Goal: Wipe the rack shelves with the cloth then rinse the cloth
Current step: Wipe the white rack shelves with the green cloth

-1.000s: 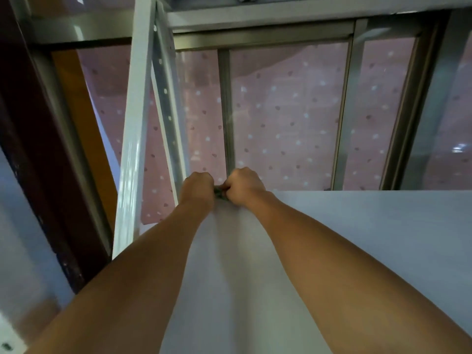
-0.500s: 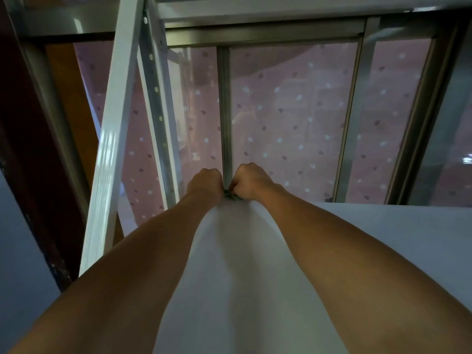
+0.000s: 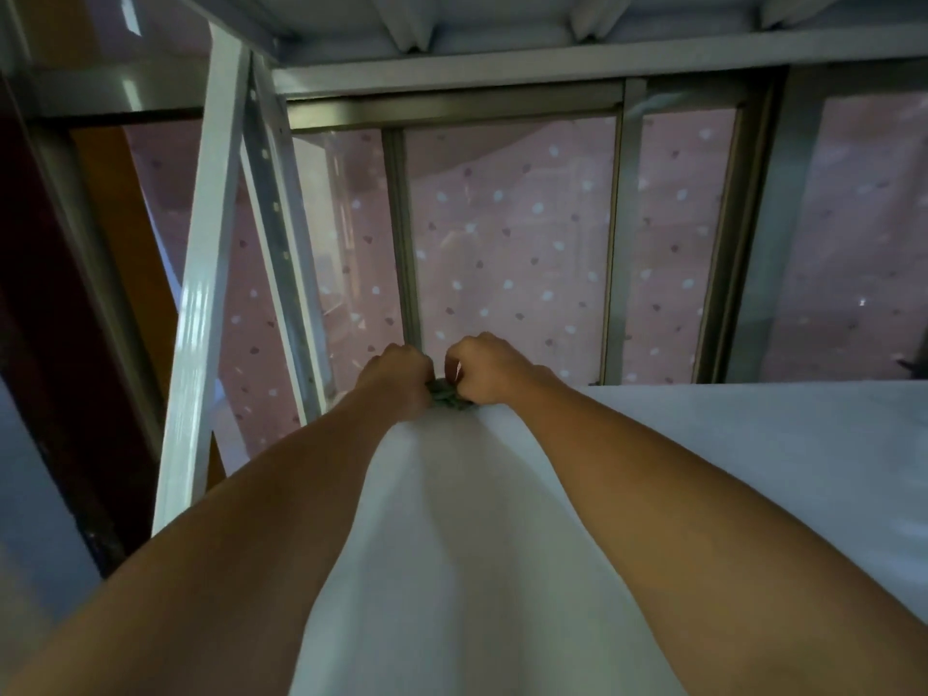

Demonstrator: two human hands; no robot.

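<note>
Head view is showing both bare forearms stretching forward across a white shelf (image 3: pixel 753 469), with the two fists meeting at its far edge. The left hand (image 3: pixel 399 381) is curling shut, knuckles up, and the right hand (image 3: pixel 489 371) is curling shut just beside it; both are gripping a small dark green cloth (image 3: pixel 448 394), which is bunching up between them and peeking out below the knuckles. The cloth is sitting on the back edge of the shelf, left of its middle, and most of it is hiding under the fingers. A white upright post (image 3: pixel 201 293) of the rack is rising at the left, with a second, hole-punched post (image 3: pixel 273 218) leaning behind it. Overhead, the underside of another shelf (image 3: pixel 502 22) is spanning the top of the view. Behind the rack, a metal window frame (image 3: pixel 615 243) is standing in front of a pink curtain (image 3: pixel 512 233) dotted with white and dark spots.
</note>
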